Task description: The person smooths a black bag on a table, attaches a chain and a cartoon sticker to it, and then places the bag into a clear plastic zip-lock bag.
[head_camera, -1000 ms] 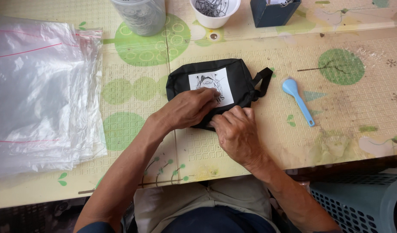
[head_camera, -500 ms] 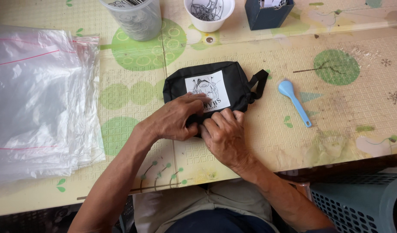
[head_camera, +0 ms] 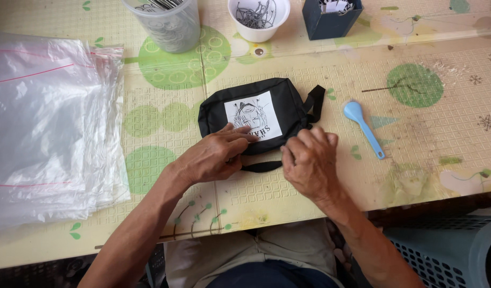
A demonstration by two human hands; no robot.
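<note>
At my far left a stack of clear plastic zip bags with thin red seal lines (head_camera: 45, 128) is lying flat on the pale table mat printed with green circles (head_camera: 165, 122). Above them, at the table's far edge, a clear plastic cup of metal pieces (head_camera: 163, 22) is standing.

My left hand (head_camera: 216, 154) is resting palm down on the near edge of a small black fabric pouch with a white square printed patch (head_camera: 256, 114), fingers stretched across its lower left part and pressing on it; it is flat, not clenched. The pouch is lying in the middle of the mat, directly in front of me, its strap loop (head_camera: 314, 104) sticking out on the right.

My right hand (head_camera: 309, 160) is curling over the pouch's lower right corner, fingers bent down on the fabric; I cannot tell what, if anything, they are pinching.

Beyond the pouch a white cup of small metal chains (head_camera: 259, 18) and a dark blue square box (head_camera: 331, 18) are standing. Right of the pouch, well apart, a light blue plastic spoon (head_camera: 363, 128) is lying.
</note>
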